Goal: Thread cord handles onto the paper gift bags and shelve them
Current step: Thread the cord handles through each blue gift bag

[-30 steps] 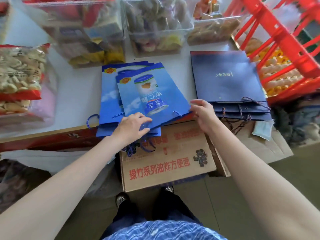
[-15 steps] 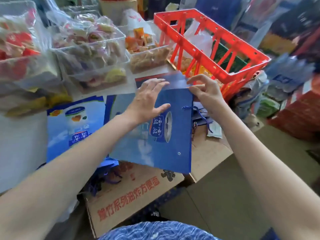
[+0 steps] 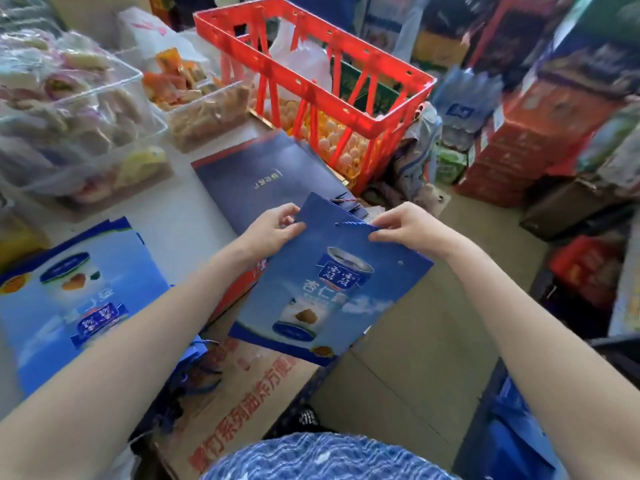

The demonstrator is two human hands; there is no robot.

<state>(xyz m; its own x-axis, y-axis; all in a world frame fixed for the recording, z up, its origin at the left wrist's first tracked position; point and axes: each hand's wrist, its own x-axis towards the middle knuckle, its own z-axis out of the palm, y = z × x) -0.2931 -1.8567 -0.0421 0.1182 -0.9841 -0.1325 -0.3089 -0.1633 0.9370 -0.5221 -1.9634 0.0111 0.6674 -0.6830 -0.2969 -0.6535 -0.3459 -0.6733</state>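
1. Bag (image 3: 332, 282) sits flat in the air between my two hands, held tilted above the box (image 3: 242, 393) and off the worktop (image 3: 187, 216).
2. My left hand (image 3: 273, 230) grips the bag's upper left corner, fingers curled round the edge with the thumb on the printed face.
3. My right hand (image 3: 401, 223) pinches the cord (image 3: 349, 224) at the bag's top edge, thumb and forefinger closed tight on it.
4. The cord is blue and runs in a short stretch along the top edge, ending at my right fingertips.
5. A small punched hole (image 3: 400, 262) shows near the bag's right edge, below my right hand; no cord passes through it.
6. The bag's face carries a printed can and white characters on a sky-blue ground.
7. Behind the held bag, a stack of dark bags (image 3: 259, 174) lies flat on the worktop, with a bit of cord showing at its near edge.
8. To my left, more light-blue bags (image 3: 79, 296) lie flat on the worktop, same print as the one I hold.
9. A red crate (image 3: 346, 98) stands just beyond the dark bags, with white plastic and round yellow sweets inside.
10. Clear tubs (image 3: 69, 116) of wrapped snacks sit at the far left of the worktop.
11. Loose blue cords (image 3: 194, 372) hang below the worktop edge beside the box.
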